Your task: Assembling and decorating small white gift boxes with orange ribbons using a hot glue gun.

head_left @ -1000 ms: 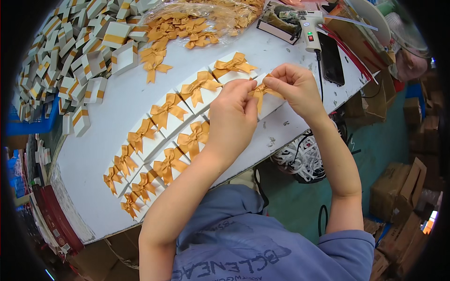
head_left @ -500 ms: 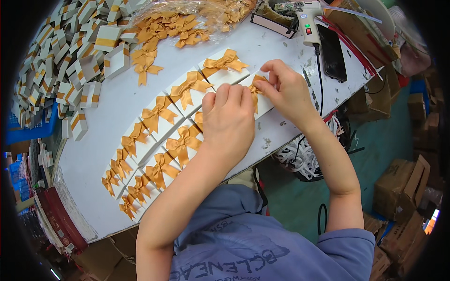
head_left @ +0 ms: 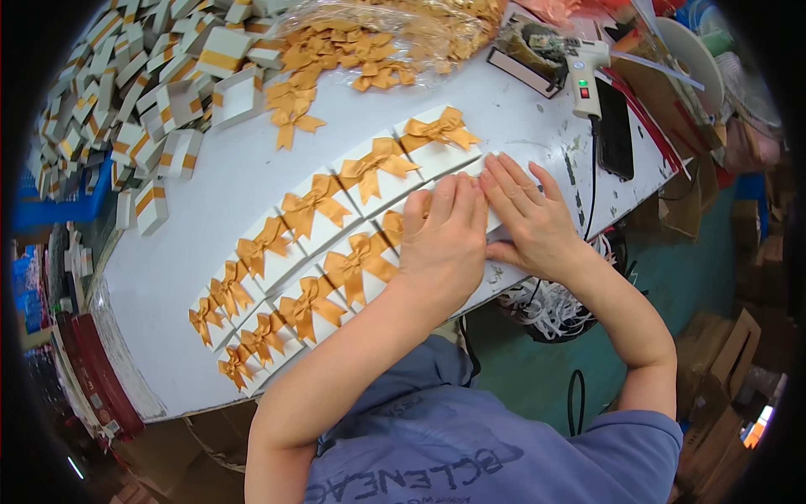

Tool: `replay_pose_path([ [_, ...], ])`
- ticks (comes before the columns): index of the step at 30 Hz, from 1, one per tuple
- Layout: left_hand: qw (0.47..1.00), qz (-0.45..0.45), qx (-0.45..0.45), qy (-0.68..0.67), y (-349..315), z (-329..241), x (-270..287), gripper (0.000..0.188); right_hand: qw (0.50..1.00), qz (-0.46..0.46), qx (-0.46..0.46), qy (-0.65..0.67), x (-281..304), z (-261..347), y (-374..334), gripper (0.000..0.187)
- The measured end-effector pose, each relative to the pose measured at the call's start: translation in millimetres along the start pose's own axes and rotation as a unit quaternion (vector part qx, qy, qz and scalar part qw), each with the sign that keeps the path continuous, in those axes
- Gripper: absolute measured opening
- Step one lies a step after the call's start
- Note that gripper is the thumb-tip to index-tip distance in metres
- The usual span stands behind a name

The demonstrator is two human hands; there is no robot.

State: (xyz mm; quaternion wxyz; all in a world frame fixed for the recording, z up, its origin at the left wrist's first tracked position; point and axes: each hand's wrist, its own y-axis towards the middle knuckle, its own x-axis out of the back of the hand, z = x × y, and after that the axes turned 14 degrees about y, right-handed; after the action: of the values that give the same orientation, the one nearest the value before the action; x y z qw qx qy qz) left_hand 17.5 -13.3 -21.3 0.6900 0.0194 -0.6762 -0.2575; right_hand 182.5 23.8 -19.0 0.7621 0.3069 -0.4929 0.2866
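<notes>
Two rows of small white boxes run along the table, each box topped with a gold ribbon bow (head_left: 313, 204). My left hand (head_left: 445, 239) lies with its fingers stretched over the right end of the near row, hiding most of a bow there. Beside it, touching its fingertips, my right hand (head_left: 531, 214) rests flat on the end box, thumb spread away from the fingers. Both hands are open. Their fingers cover nearly all of that last box. A white box with a bow (head_left: 442, 130) ends the far row just beyond my fingers.
White and gold boxes (head_left: 180, 105) are heaped at the far left. Loose gold bows (head_left: 336, 50) spill from a clear plastic bag at the back. A glue gun (head_left: 585, 80) with a cord lies near a black phone (head_left: 615, 130). White strips (head_left: 550, 307) fill a container below the table edge.
My right hand has gone from pinching at the bow on the end box to lying flat with fingers stretched. My left fingers have straightened beside it. The whole view has shifted slightly.
</notes>
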Motion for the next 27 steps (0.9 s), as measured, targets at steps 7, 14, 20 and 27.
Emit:
replay_pose_path([
  [7,0.998,-0.012,0.003,-0.063,-10.0,8.6,7.4,0.045,0.996,0.060,-0.029,0.060,23.6,1.4,11.5,0.076],
  [14,0.988,0.078,0.036,-0.129,-45.9,68.6,69.1,0.058,0.993,0.104,-0.043,0.018,22.7,-14.2,89.3,0.067],
  [20,0.983,0.069,0.155,-0.066,-132.1,123.8,91.6,0.057,0.999,0.041,-0.021,-0.012,-21.8,17.2,94.6,0.082],
  [27,0.968,0.080,0.229,-0.060,-186.4,129.5,110.3,0.055,0.996,0.089,-0.028,-0.012,-13.1,24.5,103.4,0.084],
])
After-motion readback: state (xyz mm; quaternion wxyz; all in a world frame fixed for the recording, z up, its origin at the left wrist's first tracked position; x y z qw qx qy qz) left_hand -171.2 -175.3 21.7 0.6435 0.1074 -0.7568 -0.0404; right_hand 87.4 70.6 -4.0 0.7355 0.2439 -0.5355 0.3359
